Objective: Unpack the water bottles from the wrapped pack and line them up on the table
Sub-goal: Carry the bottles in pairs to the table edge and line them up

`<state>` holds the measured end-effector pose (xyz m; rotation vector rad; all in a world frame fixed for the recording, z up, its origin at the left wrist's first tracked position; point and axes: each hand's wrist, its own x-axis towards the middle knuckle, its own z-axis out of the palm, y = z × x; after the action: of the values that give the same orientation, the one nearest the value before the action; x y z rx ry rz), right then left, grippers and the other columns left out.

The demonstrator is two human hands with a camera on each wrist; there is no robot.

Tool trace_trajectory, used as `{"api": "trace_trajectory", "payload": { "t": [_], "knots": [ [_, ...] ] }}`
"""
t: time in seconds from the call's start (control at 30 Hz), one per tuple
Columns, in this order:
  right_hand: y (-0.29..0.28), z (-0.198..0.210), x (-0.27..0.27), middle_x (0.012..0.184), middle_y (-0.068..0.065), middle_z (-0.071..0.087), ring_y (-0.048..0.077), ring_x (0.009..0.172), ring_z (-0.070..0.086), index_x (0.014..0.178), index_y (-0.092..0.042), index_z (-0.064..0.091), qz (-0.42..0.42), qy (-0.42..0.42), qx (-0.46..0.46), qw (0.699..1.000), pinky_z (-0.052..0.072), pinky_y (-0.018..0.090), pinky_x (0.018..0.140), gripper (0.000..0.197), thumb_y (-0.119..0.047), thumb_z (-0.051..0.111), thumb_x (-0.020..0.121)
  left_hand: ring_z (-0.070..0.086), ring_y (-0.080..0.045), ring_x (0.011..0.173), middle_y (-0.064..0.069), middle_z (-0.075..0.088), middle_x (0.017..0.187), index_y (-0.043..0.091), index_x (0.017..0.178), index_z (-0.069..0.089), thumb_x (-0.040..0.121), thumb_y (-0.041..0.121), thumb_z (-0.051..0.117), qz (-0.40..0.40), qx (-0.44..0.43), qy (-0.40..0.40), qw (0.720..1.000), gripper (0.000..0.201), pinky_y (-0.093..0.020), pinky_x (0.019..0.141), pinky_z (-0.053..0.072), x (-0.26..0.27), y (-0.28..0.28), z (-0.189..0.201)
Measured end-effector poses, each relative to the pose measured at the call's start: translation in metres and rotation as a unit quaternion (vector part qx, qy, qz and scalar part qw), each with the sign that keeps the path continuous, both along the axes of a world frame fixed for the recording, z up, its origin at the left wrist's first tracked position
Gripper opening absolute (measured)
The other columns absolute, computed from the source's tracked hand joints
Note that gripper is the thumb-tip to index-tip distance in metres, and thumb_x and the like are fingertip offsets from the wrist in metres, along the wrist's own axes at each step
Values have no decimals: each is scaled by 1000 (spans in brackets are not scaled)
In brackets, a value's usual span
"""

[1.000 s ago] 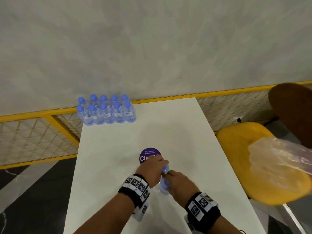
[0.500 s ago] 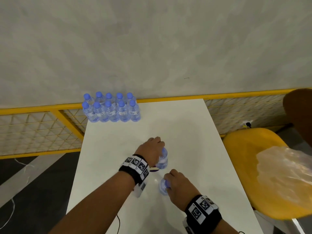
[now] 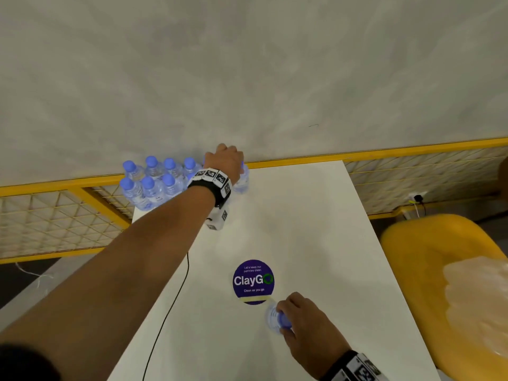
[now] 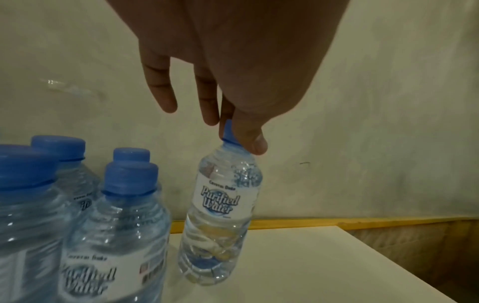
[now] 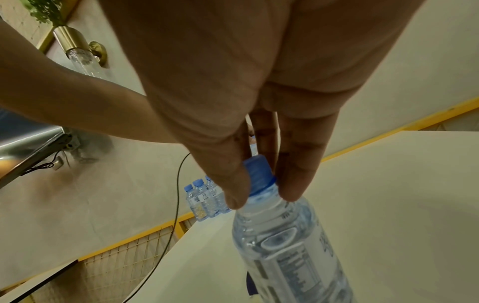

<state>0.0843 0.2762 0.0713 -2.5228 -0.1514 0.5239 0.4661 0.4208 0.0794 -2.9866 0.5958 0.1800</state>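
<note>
Several blue-capped water bottles (image 3: 154, 182) stand in two rows at the far left corner of the white table (image 3: 316, 229). My left hand (image 3: 226, 160) reaches to the right end of those rows and pinches the cap of a bottle (image 4: 223, 207), which hangs slightly tilted with its base at the tabletop beside the group (image 4: 111, 225). Near the front, my right hand (image 3: 299, 317) pinches the cap of another bottle (image 5: 290, 246) that stands on the table by the purple sticker.
A round purple "ClayGo" sticker (image 3: 253, 280) lies mid-table. A yellow chair (image 3: 428, 259) with crumpled clear plastic wrap (image 3: 478, 303) on it stands to the right. A yellow mesh railing (image 3: 55, 215) and a grey wall (image 3: 247, 78) lie behind the table. A black cable (image 3: 176, 298) hangs from my left wrist.
My left hand has carried its bottle from the middle of the table to the far rows. My right hand has stayed near the front with its bottle.
</note>
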Motion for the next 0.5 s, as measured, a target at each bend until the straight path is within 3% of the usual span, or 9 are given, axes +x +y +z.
{"api": "trace_trajectory", "payload": {
  "t": [0.13, 0.3, 0.5],
  "knots": [
    [-3, -2, 10, 117, -11, 48, 11, 103, 50, 115, -29, 49, 3, 11, 0, 1000, 47, 19, 89, 21, -34, 53, 95, 44, -28, 123, -3, 55, 122, 22, 121, 59, 96, 34, 61, 16, 23, 13, 1000, 27, -49, 95, 44, 38, 1, -13],
    [-6, -2, 21, 121, -13, 48, 2, 100, 44, 120, -30, 49, -9, 9, 9, 1000, 40, 11, 88, 27, -38, 53, 95, 43, -28, 125, -3, 55, 125, 22, 124, 58, 96, 36, 62, 18, 42, 39, 998, 31, -49, 95, 43, 59, 3, -32],
    [-13, 2, 30, 114, -16, 49, 2, 96, 46, 114, -32, 50, -28, -19, 8, 999, 42, 12, 83, 22, -32, 56, 93, 44, -30, 127, -5, 54, 131, 21, 126, 57, 97, 37, 61, 32, 6, 89, 995, 34, -49, 99, 42, 66, 7, -39]
  ]
}}
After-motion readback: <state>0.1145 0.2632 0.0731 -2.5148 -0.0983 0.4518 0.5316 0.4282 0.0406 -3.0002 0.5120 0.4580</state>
